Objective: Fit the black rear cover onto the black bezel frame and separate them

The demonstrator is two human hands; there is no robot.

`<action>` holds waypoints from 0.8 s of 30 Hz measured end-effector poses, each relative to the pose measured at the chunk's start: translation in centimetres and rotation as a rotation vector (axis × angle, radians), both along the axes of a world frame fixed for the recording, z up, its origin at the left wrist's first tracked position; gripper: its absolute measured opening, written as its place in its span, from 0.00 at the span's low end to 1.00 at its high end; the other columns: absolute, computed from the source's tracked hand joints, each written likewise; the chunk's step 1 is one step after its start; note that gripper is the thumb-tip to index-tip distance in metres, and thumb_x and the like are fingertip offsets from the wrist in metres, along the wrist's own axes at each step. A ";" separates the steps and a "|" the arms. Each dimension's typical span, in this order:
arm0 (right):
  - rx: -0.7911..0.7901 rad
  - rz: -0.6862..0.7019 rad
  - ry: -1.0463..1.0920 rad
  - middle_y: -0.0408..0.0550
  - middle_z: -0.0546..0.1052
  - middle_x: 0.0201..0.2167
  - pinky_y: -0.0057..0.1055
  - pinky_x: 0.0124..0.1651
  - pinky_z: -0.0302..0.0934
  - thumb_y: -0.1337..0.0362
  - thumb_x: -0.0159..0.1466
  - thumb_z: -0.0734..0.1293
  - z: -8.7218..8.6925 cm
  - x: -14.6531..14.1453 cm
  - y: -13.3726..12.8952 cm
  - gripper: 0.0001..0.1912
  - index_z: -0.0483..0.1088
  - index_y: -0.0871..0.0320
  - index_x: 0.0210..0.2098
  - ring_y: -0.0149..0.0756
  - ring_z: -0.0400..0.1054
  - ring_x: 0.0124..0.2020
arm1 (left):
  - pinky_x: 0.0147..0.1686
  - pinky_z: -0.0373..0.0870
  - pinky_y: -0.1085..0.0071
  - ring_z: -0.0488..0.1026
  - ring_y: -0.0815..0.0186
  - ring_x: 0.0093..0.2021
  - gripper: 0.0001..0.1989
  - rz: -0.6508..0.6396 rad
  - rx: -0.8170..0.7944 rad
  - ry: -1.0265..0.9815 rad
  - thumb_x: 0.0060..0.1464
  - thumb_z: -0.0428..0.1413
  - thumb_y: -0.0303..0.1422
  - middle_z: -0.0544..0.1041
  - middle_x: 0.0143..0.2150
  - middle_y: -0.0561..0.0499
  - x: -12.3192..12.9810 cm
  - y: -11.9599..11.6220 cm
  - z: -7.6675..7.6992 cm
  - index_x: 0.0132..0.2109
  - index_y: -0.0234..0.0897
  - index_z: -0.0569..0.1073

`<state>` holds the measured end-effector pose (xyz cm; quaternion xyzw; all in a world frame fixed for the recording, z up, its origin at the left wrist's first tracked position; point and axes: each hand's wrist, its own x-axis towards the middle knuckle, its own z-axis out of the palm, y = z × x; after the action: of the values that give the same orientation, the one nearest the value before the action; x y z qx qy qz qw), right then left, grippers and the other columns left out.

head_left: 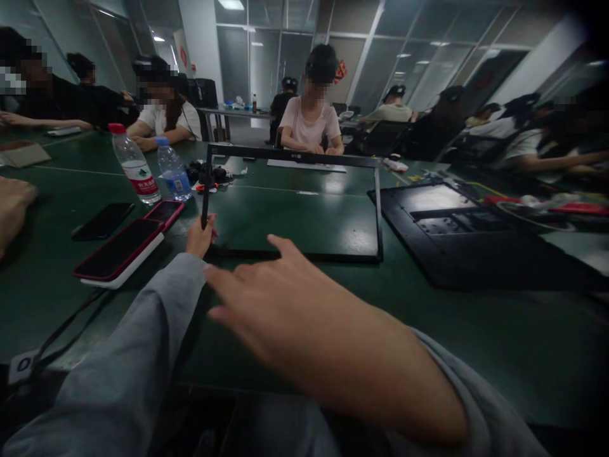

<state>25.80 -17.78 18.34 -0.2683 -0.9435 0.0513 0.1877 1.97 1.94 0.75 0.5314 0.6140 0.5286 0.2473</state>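
My left hand (200, 237) is closed around the left side of a thin black screen bezel (295, 155), a rectangular frame with an open middle. The bezel stands tilted up on the green table (295, 219), its lower edge at the tabletop. In front of its lower left corner is my right hand (271, 292), slightly blurred, with fingers apart and nothing seen in them. Whether the right hand touches the bezel I cannot tell. To the right lies a large black panel (457, 254) with a recessed section, like the back cover of a screen.
At left are a phone in a red case (118, 251) on a white block, a black phone (103, 221), a red-capped bottle (137, 168) and a blue-capped bottle (174, 171). Black cables (209, 174) lie behind. A person (311, 120) sits opposite; another person's hand (14, 206) rests at far left.
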 end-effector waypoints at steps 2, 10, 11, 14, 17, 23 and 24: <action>0.024 -0.152 0.073 0.52 0.79 0.51 0.56 0.65 0.57 0.63 0.74 0.61 -2.5 3.1 3.3 0.18 0.70 0.56 0.61 0.44 0.73 0.54 | 0.28 0.66 0.71 0.69 0.68 0.22 0.24 0.029 -0.003 0.084 0.65 0.51 0.50 0.77 0.27 0.51 -0.1 -0.1 0.2 0.51 0.33 0.75; 0.310 -1.039 0.294 0.62 0.63 0.66 0.57 0.64 0.56 0.65 0.71 0.57 -15.7 15.3 13.2 0.27 0.61 0.57 0.69 0.54 0.55 0.69 | 0.50 0.70 0.63 0.78 0.53 0.50 0.20 0.219 -0.201 0.467 0.67 0.48 0.43 0.83 0.46 0.41 -1.7 0.3 0.2 0.48 0.35 0.79; 0.319 -1.114 0.284 0.64 0.61 0.68 0.59 0.65 0.54 0.63 0.71 0.58 -16.6 16.6 13.9 0.29 0.59 0.59 0.70 0.56 0.52 0.70 | 0.51 0.70 0.61 0.77 0.52 0.51 0.21 0.228 -0.223 0.494 0.66 0.49 0.43 0.83 0.48 0.40 -1.8 0.4 0.0 0.51 0.35 0.79; 0.237 -1.259 0.309 0.72 0.58 0.67 0.58 0.65 0.54 0.60 0.69 0.61 -18.6 19.6 15.7 0.35 0.53 0.68 0.71 0.59 0.53 0.69 | 0.52 0.71 0.59 0.77 0.48 0.54 0.21 0.202 -0.282 0.581 0.64 0.52 0.43 0.81 0.53 0.38 -2.3 0.6 -0.4 0.55 0.34 0.79; 0.074 -1.299 0.385 0.74 0.66 0.61 0.53 0.63 0.58 0.62 0.67 0.60 -20.0 21.4 17.0 0.35 0.55 0.73 0.70 0.58 0.60 0.64 | 0.53 0.71 0.56 0.76 0.46 0.55 0.22 0.168 -0.341 0.650 0.63 0.53 0.43 0.81 0.54 0.37 -2.6 0.7 -0.7 0.55 0.34 0.80; -0.075 -1.267 0.390 0.68 0.72 0.60 0.47 0.64 0.60 0.70 0.66 0.55 -20.6 22.5 17.3 0.32 0.60 0.72 0.68 0.52 0.66 0.62 | 0.54 0.72 0.54 0.75 0.45 0.57 0.22 0.159 -0.286 0.744 0.62 0.54 0.44 0.80 0.54 0.36 -3.1 0.8 -1.5 0.55 0.36 0.81; -0.091 -1.266 0.390 0.67 0.72 0.60 0.47 0.64 0.60 0.71 0.66 0.55 -20.4 22.5 17.2 0.32 0.60 0.72 0.68 0.51 0.67 0.62 | 0.55 0.72 0.53 0.75 0.45 0.58 0.23 0.154 -0.280 0.767 0.62 0.54 0.44 0.80 0.55 0.35 -3.2 0.8 -1.6 0.55 0.35 0.81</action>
<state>48.30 -0.54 -2.10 -0.7644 -0.5493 0.0183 0.3373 -1.22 2.78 -0.86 0.6035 0.7656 0.2207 0.0304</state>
